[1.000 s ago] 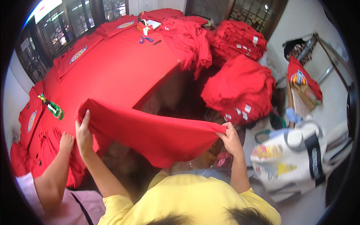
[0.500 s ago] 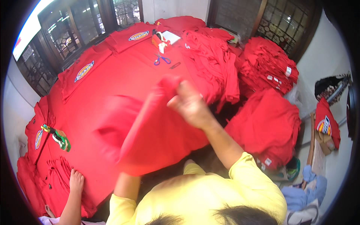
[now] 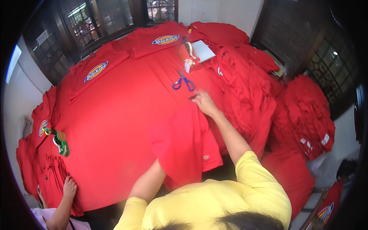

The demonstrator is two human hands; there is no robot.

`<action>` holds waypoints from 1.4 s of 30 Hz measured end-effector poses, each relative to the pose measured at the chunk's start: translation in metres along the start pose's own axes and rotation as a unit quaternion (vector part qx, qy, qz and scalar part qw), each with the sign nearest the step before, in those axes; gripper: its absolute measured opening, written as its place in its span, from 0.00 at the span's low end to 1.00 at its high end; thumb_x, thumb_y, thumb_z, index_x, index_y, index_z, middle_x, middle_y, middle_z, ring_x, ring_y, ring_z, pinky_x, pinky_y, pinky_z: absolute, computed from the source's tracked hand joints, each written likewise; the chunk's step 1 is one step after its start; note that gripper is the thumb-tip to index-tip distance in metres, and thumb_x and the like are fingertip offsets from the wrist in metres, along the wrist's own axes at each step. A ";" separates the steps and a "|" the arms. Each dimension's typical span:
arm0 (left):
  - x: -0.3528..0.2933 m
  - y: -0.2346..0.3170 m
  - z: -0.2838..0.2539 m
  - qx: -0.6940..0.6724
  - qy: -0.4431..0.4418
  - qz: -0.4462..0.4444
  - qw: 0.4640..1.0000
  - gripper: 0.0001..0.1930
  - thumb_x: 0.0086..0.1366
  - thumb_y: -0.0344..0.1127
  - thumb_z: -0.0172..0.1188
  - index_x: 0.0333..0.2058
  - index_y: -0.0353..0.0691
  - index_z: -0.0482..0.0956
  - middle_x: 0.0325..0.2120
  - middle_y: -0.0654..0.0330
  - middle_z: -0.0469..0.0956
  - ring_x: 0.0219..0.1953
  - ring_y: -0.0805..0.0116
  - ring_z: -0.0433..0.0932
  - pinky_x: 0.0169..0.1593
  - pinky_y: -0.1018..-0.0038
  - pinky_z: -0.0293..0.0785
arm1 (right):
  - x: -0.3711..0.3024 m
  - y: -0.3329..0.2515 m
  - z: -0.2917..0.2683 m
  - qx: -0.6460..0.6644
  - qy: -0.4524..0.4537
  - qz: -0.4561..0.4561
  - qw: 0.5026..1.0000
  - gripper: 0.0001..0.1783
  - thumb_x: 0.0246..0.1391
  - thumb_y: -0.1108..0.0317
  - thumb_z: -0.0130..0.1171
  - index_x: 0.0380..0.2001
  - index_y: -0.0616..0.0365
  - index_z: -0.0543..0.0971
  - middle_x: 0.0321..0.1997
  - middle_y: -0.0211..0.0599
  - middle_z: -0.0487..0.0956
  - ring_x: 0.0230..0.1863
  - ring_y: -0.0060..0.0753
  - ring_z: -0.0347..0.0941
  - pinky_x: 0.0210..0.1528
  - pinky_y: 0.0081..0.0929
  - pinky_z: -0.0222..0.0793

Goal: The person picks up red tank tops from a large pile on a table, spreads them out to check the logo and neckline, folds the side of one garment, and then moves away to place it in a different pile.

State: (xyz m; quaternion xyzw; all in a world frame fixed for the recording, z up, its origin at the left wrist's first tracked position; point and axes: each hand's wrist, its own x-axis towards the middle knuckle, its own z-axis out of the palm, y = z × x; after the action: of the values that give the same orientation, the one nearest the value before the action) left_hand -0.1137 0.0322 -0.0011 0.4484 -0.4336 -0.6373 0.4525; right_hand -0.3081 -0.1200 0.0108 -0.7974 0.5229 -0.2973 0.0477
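My right hand (image 3: 204,102) reaches over the red-covered table with its fingers pinched on small dark thread snips (image 3: 193,97). Just beyond them lie blue-handled scissors (image 3: 183,83), blades pointing away. A red garment (image 3: 184,143) drapes over my left forearm (image 3: 147,184) and hangs toward the table's near edge, with a small label near its lower right corner. Cloth covers my left hand, so its fingers are hidden.
Red shirts with oval badges (image 3: 96,71) lie along the far side. A tape dispenser (image 3: 189,53) and white pad (image 3: 203,51) sit beyond the scissors. Heaped red garments (image 3: 306,115) stand at right. Another person's hand (image 3: 69,187) rests at lower left, near a green tape dispenser (image 3: 61,143).
The garment, raised and swinging before, now hangs lower over my left arm. My right hand has let go of it, moved forward and taken hold of the snips. The view has shifted.
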 end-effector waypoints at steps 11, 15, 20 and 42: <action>0.087 -0.020 0.036 -0.008 0.042 -0.002 0.999 0.19 0.64 0.40 0.55 0.49 0.34 0.73 0.44 0.56 0.78 0.45 0.65 0.76 0.46 0.68 0.74 | 0.018 0.093 0.035 -0.102 -0.046 0.013 0.994 0.19 0.52 0.67 0.52 0.49 0.54 0.74 0.46 0.48 0.76 0.46 0.49 0.72 0.46 0.42 0.68; 0.120 -0.020 0.027 0.026 0.020 0.031 0.999 0.19 0.64 0.40 0.55 0.49 0.34 0.73 0.44 0.56 0.78 0.45 0.64 0.76 0.46 0.68 0.74 | 0.010 0.139 0.057 -0.307 0.010 0.053 0.950 0.19 0.55 0.67 0.47 0.50 0.60 0.72 0.46 0.47 0.75 0.47 0.49 0.72 0.46 0.47 0.67; 0.102 0.033 -0.056 0.394 0.148 -0.028 0.907 0.13 0.60 0.32 0.56 0.42 0.33 0.76 0.40 0.47 0.77 0.40 0.48 0.75 0.44 0.61 0.73 | 0.023 0.162 0.076 -0.214 0.072 0.063 0.972 0.13 0.55 0.69 0.44 0.42 0.56 0.73 0.37 0.41 0.72 0.39 0.44 0.71 0.37 0.45 0.68; -0.006 -0.024 0.027 0.628 -0.009 0.252 0.736 0.26 0.59 0.54 0.57 0.56 0.57 0.72 0.61 0.63 0.62 0.63 0.57 0.58 0.63 0.40 0.45 | 0.143 0.023 0.095 -0.030 -0.013 0.125 0.992 0.39 0.50 0.45 0.59 0.59 0.54 0.61 0.50 0.54 0.68 0.48 0.56 0.71 0.45 0.48 0.70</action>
State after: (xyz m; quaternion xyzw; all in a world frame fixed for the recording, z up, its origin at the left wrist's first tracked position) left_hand -0.1431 0.0475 -0.0169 0.4991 -0.8366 -0.0870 0.2084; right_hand -0.2374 -0.2758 -0.0159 -0.7305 0.6268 -0.2626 0.0672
